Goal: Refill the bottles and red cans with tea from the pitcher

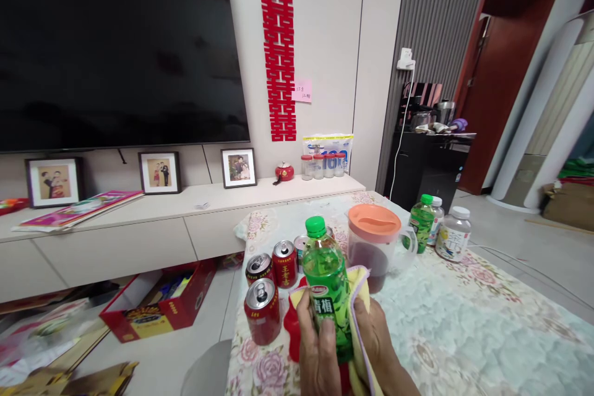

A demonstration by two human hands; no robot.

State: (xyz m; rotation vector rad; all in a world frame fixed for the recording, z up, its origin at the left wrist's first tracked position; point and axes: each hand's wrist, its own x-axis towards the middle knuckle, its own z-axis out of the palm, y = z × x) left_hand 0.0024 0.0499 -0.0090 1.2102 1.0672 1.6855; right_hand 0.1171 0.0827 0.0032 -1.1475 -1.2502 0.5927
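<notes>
A green drink bottle (325,278) with a green cap stands upright between my hands over the near part of the table. My left hand (318,349) is closed round its lower front, thumb on the label. On the other side my right hand (378,340) presses a yellow cloth (359,303) with a purple edge against the bottle. Behind the bottle is a red object (292,328), mostly hidden. To the left stand several drink cans, among them a red can (262,312) and a darker can (258,269). A pitcher (369,253) with an orange lid holds dark liquid just beyond.
A second green bottle (420,226) and a white-capped jar (453,235) stand at the right on the flowered tablecloth (482,322). A low white cabinet (208,201) carries picture frames and glass jars. An open red box (158,303) lies on the floor at the left.
</notes>
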